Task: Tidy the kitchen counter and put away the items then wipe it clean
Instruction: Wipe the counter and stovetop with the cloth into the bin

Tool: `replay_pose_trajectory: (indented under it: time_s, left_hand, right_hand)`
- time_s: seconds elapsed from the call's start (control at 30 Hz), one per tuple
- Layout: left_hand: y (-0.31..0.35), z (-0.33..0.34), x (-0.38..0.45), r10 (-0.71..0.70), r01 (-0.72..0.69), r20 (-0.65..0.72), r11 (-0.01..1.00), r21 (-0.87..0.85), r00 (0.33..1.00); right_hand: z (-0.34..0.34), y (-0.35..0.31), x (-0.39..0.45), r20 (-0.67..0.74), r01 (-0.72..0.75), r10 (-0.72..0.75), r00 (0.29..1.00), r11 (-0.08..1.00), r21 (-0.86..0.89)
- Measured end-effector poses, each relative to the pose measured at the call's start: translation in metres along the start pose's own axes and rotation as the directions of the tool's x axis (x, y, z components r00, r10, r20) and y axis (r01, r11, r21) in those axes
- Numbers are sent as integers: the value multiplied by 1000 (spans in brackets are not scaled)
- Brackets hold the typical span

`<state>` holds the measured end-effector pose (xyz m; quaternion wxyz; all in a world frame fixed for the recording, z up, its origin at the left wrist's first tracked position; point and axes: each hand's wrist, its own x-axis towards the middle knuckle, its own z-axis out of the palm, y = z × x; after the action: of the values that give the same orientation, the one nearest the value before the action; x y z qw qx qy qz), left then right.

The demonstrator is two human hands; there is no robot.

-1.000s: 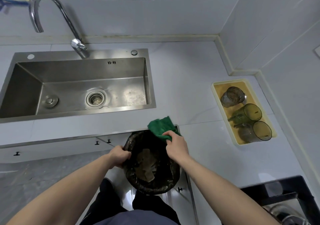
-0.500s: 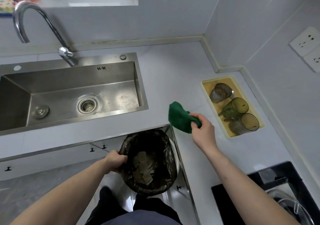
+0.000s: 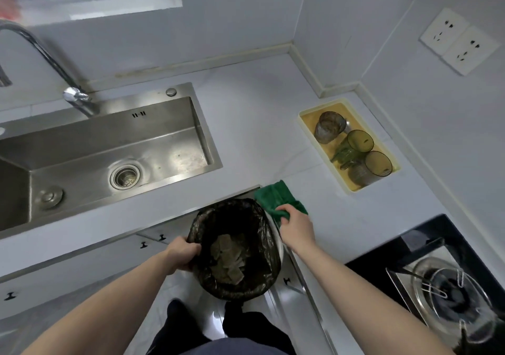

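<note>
Head view. Green cloth (image 3: 278, 200): on the counter (image 3: 262, 125) at its near edge, bunched, under and just beyond the right hand (image 3: 296, 225), whose fingers curl onto it. Bin (image 3: 235, 248), black-lined, scraps inside: below the counter edge, just left of the cloth; left hand (image 3: 181, 252) grips its left rim. Sink (image 3: 103, 147): far left. Tray of glasses (image 3: 348, 147): far right. Stove (image 3: 442, 278): near right.

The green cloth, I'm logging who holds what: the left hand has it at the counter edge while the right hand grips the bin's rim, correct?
Hands are swapped. In the head view the right hand holds the green cloth at the counter edge, while the left hand grips the bin rim.
</note>
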<state>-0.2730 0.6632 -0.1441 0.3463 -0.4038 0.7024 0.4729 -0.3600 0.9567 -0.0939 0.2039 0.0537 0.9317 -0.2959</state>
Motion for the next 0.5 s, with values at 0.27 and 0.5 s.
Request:
replay_pose_trajectory:
  time_s: [0.27, 0.5]
  left_hand:
    - [-1, -3, -11, 44, -44, 3, 999, 30, 999]
    - [-16, -16, -22, 114, -113, -16, 992, 64, 993]
  right_hand:
    - [37, -43, -61, 131, 196, -208, 969, 976, 100]
    - [28, -37, -112, -89, 174, -154, 984, 938, 298]
